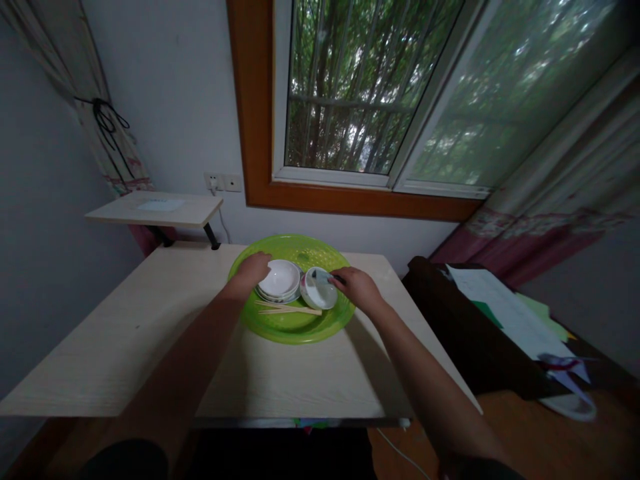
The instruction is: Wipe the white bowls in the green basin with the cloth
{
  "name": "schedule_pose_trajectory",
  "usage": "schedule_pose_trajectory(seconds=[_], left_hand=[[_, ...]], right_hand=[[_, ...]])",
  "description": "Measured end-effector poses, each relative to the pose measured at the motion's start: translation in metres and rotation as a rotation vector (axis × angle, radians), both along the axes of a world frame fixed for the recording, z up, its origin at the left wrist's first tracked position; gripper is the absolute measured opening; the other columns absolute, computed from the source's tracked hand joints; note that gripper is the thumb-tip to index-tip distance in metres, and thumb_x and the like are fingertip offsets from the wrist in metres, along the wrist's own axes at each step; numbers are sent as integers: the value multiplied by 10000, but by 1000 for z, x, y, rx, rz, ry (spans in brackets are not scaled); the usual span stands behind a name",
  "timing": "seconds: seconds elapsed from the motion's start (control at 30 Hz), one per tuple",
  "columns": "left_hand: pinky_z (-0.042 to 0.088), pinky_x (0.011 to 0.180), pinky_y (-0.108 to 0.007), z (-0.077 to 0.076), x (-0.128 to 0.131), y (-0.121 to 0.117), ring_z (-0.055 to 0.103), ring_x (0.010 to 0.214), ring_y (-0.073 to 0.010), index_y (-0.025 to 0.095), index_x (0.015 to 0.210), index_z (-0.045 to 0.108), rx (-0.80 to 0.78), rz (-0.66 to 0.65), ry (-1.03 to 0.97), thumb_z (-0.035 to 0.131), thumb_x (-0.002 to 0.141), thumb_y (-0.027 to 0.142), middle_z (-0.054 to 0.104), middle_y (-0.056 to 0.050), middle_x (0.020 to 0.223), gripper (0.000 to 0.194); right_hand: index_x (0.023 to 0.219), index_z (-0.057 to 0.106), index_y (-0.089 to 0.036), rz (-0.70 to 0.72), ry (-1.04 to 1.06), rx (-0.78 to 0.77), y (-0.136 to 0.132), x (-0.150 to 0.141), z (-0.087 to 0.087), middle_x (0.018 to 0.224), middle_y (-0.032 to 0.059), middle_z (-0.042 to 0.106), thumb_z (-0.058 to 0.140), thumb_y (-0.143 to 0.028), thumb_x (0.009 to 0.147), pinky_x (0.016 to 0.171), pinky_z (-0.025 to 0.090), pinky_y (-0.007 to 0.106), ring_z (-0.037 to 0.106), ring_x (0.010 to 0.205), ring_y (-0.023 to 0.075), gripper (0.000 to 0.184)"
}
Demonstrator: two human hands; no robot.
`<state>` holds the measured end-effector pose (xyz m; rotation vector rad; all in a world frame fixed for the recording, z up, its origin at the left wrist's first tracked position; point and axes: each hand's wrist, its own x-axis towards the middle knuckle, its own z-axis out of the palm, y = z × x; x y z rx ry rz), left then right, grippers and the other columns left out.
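Observation:
A round green plastic basket (295, 333) holds a stack of white bowls (279, 279) on its left and one white bowl (319, 293) on its right, tilted. In front of both lie several pale wooden chopsticks (287, 309). My left hand (255, 268) is at the left rim of the stacked bowls, its fingers closed on the edge. Over the right bowl, my right hand (356, 287) grips a small utensil (323, 276) by its dark handle. Its pale flat head points left, and its exact kind is unclear.
The basket stands on a light wooden table (300, 380) against the wall, below a window (370, 87). A small raised shelf (155, 208) is at the table's back left. To the right, papers (505, 313) lie on a dark piece of furniture (465, 333).

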<state>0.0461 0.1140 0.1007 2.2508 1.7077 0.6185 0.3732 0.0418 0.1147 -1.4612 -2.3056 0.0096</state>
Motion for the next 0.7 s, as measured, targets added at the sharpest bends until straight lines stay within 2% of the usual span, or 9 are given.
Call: schedule_pose_trajectory(seconds=[0.17,0.27,0.37,0.53,0.7], left_hand=[[445,996,-374,-4,-1,5,647,1075,-296,163,943,773,-3,10,-8,651,782,144,725,-178,1097,203],[448,971,-389,-4,1,7,658,1057,-308,170,1004,770,9,32,19,618,838,201,730,-184,1099,228],[452,954,-389,-4,2,9,673,1014,-308,178,1037,762,29,49,-36,596,871,237,739,-179,1070,243],[469,930,-351,1,2,8,683,965,-278,200,1016,764,77,-12,-133,586,901,292,757,-132,1019,232],[474,951,-350,11,5,5,684,1011,-278,207,1026,781,102,-25,-188,571,921,324,766,-118,1067,262]], right_hand=[[1080,775,-249,-10,30,28,8,-12,20,1055,91,775,579,-380,967,803,499,320,709,937,253,261],[1071,776,-241,30,184,19,25,-28,30,1051,81,777,580,-402,962,807,501,320,711,922,247,276],[1038,778,-224,54,407,-11,48,-49,34,1024,63,783,603,-394,936,785,506,315,707,872,230,264],[1014,749,-200,-41,652,-64,79,-86,28,901,59,771,585,-490,913,690,491,286,677,758,194,348],[969,689,-206,-5,749,-41,84,-93,13,931,50,750,577,-501,895,744,502,287,673,807,188,324]])
